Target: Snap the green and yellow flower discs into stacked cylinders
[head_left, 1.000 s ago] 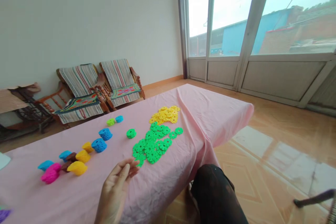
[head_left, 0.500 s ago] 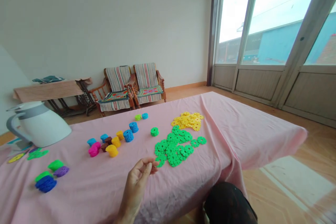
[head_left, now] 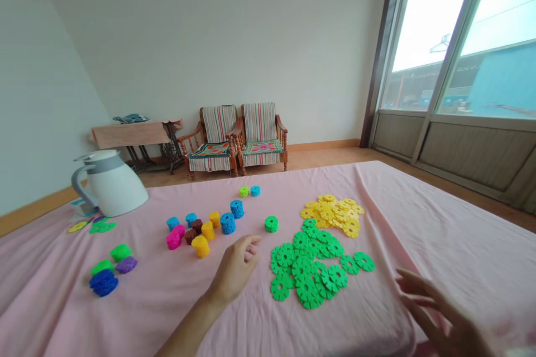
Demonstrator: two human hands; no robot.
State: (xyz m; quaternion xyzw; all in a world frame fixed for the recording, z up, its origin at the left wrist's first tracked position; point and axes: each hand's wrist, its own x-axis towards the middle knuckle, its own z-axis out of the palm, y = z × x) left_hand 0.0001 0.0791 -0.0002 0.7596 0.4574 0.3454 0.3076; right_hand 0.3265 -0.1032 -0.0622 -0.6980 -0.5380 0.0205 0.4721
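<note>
Lying on a draped table covering of pale pink cloth (head_left: 159, 295): one loose heap of flat, round, notched green plastic-looking discs (head_left: 307, 276), spread between the two hands; one heap of similar yellow discs (head_left: 333, 213), just behind the green; one short upright green stack (head_left: 271, 224), behind and to the left of the green heap.

Hands, two, bare, well apart; left hand (head_left: 237, 268), fingers loosely bent toward the palm, just left of the green heap, whether gripping anything cannot be told; right hand (head_left: 444, 312), fingers extended and spread, nothing visible in its grasp, right of the green heap.

Further stacks, left of the green stack: two tall blue stacks (head_left: 228, 223), near each other; three orange-yellow stacks (head_left: 201, 246), in a slanting row; brown stacks (head_left: 192, 236), beside these; magenta stacks (head_left: 173, 240), touching each other; at far left, one dark blue stack (head_left: 103, 283), near one purple stack (head_left: 126, 264).

Also: one white jug with grey collar and handle (head_left: 119, 187), upright, at the left rear; two wooden armchairs with striped covers (head_left: 262, 139), side by side beyond the table.
</note>
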